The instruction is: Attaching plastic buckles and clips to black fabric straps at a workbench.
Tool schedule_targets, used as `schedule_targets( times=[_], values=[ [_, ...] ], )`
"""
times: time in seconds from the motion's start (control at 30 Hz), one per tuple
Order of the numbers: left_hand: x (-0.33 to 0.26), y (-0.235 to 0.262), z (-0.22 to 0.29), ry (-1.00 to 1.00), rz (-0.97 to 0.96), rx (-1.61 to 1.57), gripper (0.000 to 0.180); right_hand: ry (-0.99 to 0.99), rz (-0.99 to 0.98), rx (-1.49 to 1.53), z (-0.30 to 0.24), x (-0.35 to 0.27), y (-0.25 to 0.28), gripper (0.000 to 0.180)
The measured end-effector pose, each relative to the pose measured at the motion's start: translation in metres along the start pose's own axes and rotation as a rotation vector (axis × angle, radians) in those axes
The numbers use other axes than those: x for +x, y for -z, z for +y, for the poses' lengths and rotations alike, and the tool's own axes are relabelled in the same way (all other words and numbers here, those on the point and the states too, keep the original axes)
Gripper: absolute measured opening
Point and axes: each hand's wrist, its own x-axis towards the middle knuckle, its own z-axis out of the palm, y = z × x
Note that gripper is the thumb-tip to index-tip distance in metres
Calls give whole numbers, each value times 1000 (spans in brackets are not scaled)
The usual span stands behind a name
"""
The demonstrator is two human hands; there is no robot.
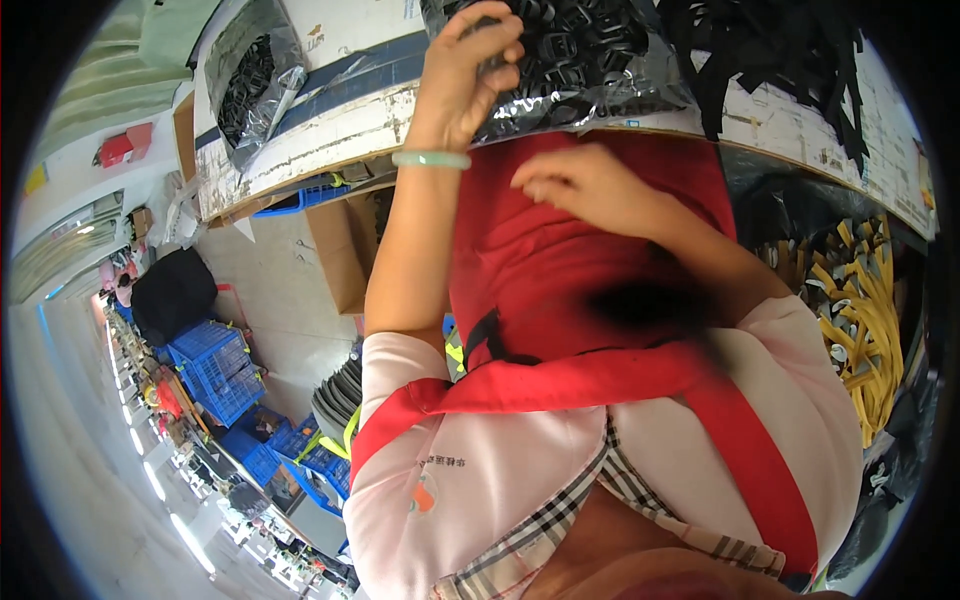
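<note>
My left hand [472, 72], with a pale green bangle at its wrist, is raised at the left edge of an open clear plastic bag [625, 108]. The bag holds many black plastic buckles [575, 45]. The fingers of this hand are curled in; whatever is between them is hidden or too dark to make out. My right hand [595, 188] hovers over the red apron [600, 260] on my lap, just below the table edge. Its fingers point left and are bent together, slightly blurred; I cannot make out anything in them.
Black straps [770, 60] hang over the right side of the worn white table [360, 125]. Another bag of black parts [248, 90] lies at its left. Yellow straps [850, 320] are piled at my right. A cardboard box [335, 255] and blue crates [215, 365] stand at left.
</note>
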Motion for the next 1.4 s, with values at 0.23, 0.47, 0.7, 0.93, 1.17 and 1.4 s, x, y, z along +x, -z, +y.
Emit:
schedule_targets(
  times=[0.23,0.47,0.7,0.93,1.17,1.4],
  values=[
    [-78,-5,-56,-647,82,1093,32,-143,425,208,-44,-5,32,17],
    [-108,14,-70,14,-72,389,43,-311,186,383,-14,-10,23,19],
    [-126,29,-98,226,-69,-304,42,-377,-117,1235,6,-37,23,12],
    [-125,-6,-91,16,-23,131,21,-448,-15,1283,7,-51,13,15],
    [-120,12,-103,334,-14,-319,18,-185,731,-180,-22,-98,78,16],
    [-119,2,-96,503,-209,315,11,176,517,-1282,-29,-76,151,12]
  ],
)
